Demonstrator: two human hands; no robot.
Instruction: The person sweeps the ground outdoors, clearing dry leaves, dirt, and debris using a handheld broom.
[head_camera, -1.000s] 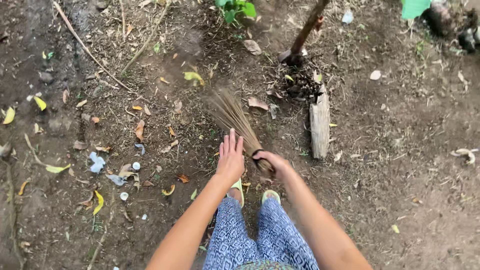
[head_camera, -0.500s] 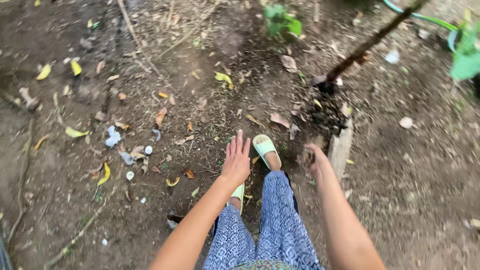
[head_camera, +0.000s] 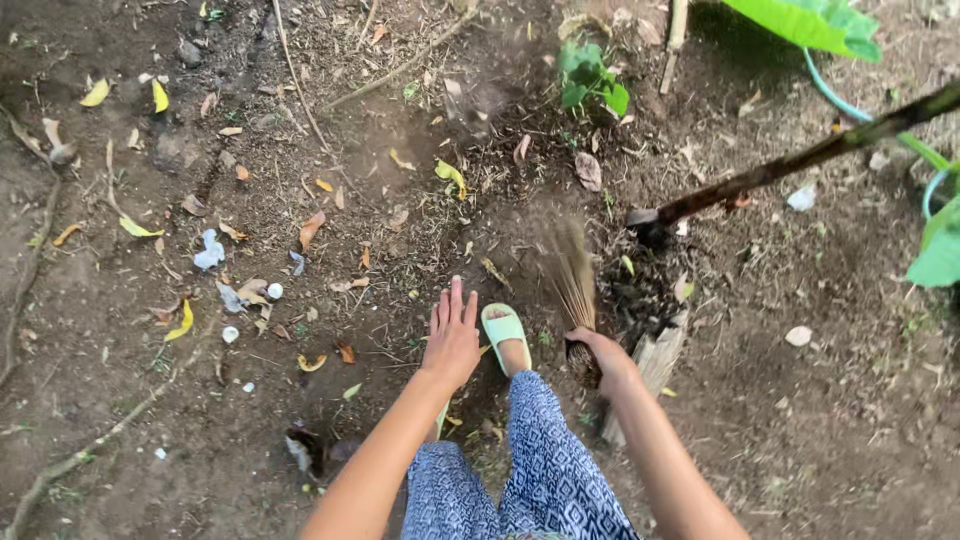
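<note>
Bare dirt ground (head_camera: 820, 430) all round, with yellow leaves (head_camera: 140, 228) and white scraps (head_camera: 208, 250) lying unswept on the left. The right hand (head_camera: 598, 352) is clenched on the short stick broom (head_camera: 577, 295), bristles fanned toward the dark debris pile (head_camera: 640, 290). Left hand (head_camera: 452, 335) empty, fingers spread!

Just one head-mounted cam here, pointing almost straight down from standing height at the dirt ground (head_camera: 180, 420). The wearer's forearms and legs come in from the bottom edge, and there's no second view to overlap with.
</note>
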